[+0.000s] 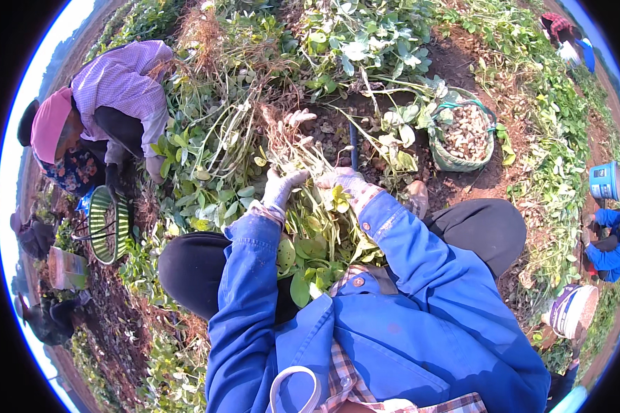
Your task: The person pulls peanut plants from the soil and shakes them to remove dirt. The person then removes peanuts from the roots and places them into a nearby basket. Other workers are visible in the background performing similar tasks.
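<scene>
My left hand (280, 190), in a pale glove, is closed around the stems of pulled peanut plants (315, 206) at the middle of the view. Close on its right, my right hand (343, 181), gloved too, grips the same bunch. Roots and several peanut pods (299, 117) stick out beyond my hands, away from me. The leafy ends hang towards my lap between my knees. My fingertips are partly hidden by the stems.
A woven basket (462, 164) holding peanuts stands ahead on the right. Heaped peanut plants (222, 129) lie ahead and left. A co-worker (119, 93) bends at the left by a green striped basket (108, 224). Buckets (604, 180) and other people are at the right edge.
</scene>
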`<state>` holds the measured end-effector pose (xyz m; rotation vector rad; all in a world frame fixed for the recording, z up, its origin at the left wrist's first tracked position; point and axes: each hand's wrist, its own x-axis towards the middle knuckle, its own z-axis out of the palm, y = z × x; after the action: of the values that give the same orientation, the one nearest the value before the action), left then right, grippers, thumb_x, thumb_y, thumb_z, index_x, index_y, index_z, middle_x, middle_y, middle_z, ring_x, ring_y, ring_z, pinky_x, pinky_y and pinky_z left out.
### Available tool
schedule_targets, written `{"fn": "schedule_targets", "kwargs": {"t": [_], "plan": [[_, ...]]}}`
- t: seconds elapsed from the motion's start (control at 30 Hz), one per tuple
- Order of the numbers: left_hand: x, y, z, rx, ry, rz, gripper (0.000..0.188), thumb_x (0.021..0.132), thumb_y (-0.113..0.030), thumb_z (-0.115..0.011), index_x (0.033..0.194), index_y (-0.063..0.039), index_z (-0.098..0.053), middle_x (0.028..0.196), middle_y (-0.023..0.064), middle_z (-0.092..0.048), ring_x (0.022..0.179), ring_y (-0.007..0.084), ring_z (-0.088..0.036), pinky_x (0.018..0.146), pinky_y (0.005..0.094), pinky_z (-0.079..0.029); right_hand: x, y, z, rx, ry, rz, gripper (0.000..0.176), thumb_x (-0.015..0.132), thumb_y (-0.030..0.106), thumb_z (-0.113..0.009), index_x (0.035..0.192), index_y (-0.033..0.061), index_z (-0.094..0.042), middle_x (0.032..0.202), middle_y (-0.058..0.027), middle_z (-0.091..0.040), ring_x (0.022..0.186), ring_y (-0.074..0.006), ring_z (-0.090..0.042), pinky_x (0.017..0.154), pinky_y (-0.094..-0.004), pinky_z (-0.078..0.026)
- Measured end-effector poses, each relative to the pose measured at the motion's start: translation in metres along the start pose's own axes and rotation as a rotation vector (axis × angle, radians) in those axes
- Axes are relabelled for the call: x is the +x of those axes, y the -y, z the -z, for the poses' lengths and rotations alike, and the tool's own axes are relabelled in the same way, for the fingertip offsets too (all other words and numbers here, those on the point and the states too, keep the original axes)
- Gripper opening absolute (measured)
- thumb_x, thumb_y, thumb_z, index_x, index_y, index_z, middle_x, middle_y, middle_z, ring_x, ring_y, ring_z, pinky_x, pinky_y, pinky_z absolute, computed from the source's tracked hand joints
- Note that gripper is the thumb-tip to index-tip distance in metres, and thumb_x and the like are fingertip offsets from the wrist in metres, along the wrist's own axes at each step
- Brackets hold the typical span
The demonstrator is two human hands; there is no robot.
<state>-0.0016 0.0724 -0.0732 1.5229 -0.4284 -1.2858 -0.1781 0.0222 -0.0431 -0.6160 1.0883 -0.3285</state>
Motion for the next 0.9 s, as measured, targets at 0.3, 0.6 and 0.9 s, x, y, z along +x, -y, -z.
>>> {"fn": "schedule_targets", "kwargs": {"t": [0.3,0.6,0.9], "plan": [[0.006,0.019,-0.005,0.620,-0.171,-0.072,0.037,0.088,-0.034,-0.053,0.098,0.002,-0.059,0.082,0.0216,-0.064,0.078,0.0365,-0.062,0.070,0.0395,-0.047,-0.007,-0.014,-0.008,-0.214,-0.031,0.038,0.037,0.082,0.031,-0.072,0.105,0.0029,-0.065,0.091,-0.0074,-0.067,0.080,-0.0185,-0.063,0.072,-0.0335,-0.051],[-0.001,0.008,-0.018,-0.105,0.225,0.092,0.029,0.091,-0.021,-0.053,0.112,-0.001,-0.058,0.099,0.0089,-0.064,0.084,0.0193,-0.063,0.075,0.0319,-0.053,-0.008,-0.009,0.004,-0.492,0.041,0.255,0.078,0.060,0.034,-0.085,0.125,0.0041,-0.054,0.112,-0.0140,-0.065,0.102,-0.0247,-0.062,0.091,-0.0333,-0.047],[-0.025,-0.030,-0.029,-0.315,0.299,0.067,0.036,0.088,-0.021,-0.057,0.115,0.002,-0.059,0.106,0.0099,-0.065,0.091,0.0199,-0.063,0.084,0.0318,-0.050,-0.020,0.002,-0.003,-0.480,0.098,0.444,0.050,0.069,0.029,-0.079,0.107,-0.0001,-0.062,0.086,-0.0105,-0.066,0.078,-0.0223,-0.062,0.072,-0.0343,-0.049]]}}
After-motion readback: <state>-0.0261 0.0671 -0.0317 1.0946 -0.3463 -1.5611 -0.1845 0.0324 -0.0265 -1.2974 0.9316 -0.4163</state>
